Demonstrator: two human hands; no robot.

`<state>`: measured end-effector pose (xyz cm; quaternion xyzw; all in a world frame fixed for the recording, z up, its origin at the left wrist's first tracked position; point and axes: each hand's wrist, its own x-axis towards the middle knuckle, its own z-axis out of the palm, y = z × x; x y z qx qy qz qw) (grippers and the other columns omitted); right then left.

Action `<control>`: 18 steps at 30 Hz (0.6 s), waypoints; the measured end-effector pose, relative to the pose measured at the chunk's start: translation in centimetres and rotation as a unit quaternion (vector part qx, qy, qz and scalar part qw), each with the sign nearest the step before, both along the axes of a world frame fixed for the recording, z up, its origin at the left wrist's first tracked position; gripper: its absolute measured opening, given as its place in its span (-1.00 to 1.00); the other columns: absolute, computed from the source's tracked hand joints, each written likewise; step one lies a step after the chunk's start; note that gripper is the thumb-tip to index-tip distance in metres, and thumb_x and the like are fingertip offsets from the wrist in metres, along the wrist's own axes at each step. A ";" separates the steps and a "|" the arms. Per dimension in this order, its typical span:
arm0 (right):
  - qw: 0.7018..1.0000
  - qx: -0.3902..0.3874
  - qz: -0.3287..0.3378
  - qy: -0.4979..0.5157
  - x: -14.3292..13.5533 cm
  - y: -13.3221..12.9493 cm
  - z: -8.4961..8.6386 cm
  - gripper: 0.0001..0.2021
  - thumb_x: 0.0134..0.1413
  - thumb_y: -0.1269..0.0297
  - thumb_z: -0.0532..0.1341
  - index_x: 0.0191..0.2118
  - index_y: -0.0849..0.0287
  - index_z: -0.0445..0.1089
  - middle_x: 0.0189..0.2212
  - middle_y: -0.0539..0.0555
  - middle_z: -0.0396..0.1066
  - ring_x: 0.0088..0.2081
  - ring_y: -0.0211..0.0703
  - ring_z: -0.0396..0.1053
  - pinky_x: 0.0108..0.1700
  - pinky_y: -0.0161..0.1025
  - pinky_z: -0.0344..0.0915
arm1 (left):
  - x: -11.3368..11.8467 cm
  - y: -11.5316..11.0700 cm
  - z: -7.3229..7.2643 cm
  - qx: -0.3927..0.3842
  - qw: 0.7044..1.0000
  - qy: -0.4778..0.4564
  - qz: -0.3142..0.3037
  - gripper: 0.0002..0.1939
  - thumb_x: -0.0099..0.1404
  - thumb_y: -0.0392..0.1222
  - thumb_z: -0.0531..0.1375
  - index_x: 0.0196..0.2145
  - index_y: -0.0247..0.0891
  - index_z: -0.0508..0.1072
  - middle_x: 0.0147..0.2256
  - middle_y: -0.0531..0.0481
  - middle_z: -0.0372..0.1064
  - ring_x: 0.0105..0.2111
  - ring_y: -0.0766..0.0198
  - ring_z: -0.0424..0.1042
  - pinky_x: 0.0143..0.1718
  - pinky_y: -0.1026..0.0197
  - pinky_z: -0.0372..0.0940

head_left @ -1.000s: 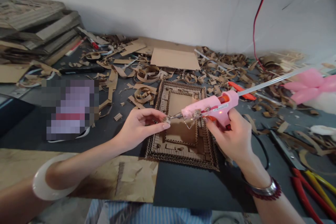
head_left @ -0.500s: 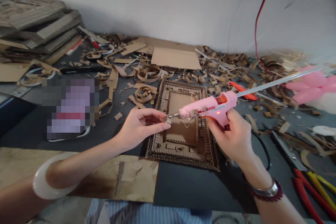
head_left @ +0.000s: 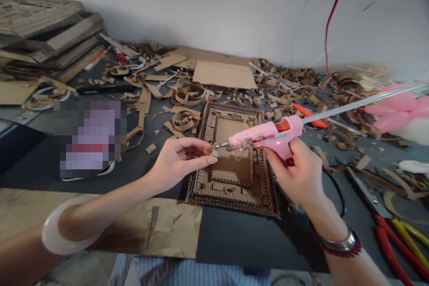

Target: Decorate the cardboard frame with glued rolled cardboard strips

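My right hand (head_left: 298,174) grips a pink hot glue gun (head_left: 261,137) by its handle, with a clear glue stick (head_left: 348,107) jutting from its back. Between thumb and fingertips, my left hand (head_left: 179,159) pinches a small piece of corrugated cardboard (head_left: 213,152). The gun's metal nozzle points left, at or very close to that piece; whether they touch I cannot tell. Beneath both hands lies a rectangular cardboard frame (head_left: 231,203) with layered corrugated borders and a flat middle panel.
Cardboard scraps and curled strips (head_left: 183,120) litter the dark table. Red-handled pliers or shears (head_left: 390,246) lie at right, near yellow handles (head_left: 410,237). An orange cutter (head_left: 310,115) sits behind the gun. Stacked cardboard frames (head_left: 50,31) stand at back left, and a blurred-out purple object (head_left: 92,138) lies left.
The glue gun's tip has shifted very slightly, and its trigger area sits a little differently against my right fingers. My left hand and the cardboard piece are almost still.
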<state>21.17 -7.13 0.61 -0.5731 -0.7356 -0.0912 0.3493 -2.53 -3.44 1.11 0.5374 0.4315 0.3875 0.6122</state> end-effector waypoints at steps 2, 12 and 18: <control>1.000 0.008 -0.016 -0.011 -0.2 0.0 0.1 -0.86 -0.01 0.32 0.20 -0.45 0.13 0.18 -0.64 -0.11 0.06 -0.65 -0.30 0.04 -0.61 -0.30 0.01 | 0.0 0.0 0.1 0.007 1.000 0.009 0.006 -0.79 -0.13 -0.24 0.36 -0.47 -0.34 0.50 -0.52 0.04 0.44 -0.53 0.40 0.40 -0.45 0.40 0.36; 0.988 0.042 -0.123 -0.088 1.4 0.6 0.1 -0.78 0.01 0.19 0.17 -0.26 0.23 0.29 -0.46 0.15 0.35 -0.41 -0.04 0.35 -0.42 -0.21 0.22 | -0.1 -0.1 0.1 0.055 0.998 0.010 -0.013 -0.84 -0.08 -0.28 0.33 -0.45 -0.32 0.50 -0.52 0.04 0.42 -0.54 0.41 0.37 -0.49 0.42 0.34; 0.947 -0.086 -0.309 0.008 4.3 1.4 1.1 -0.70 0.07 0.07 0.04 -0.32 0.26 0.23 -0.47 0.29 0.33 -0.39 0.07 0.34 -0.41 -0.13 0.16 | -0.1 0.0 0.1 0.058 0.998 0.007 -0.025 -0.85 -0.06 -0.31 0.32 -0.44 -0.33 0.49 -0.53 0.05 0.41 -0.55 0.43 0.36 -0.48 0.43 0.34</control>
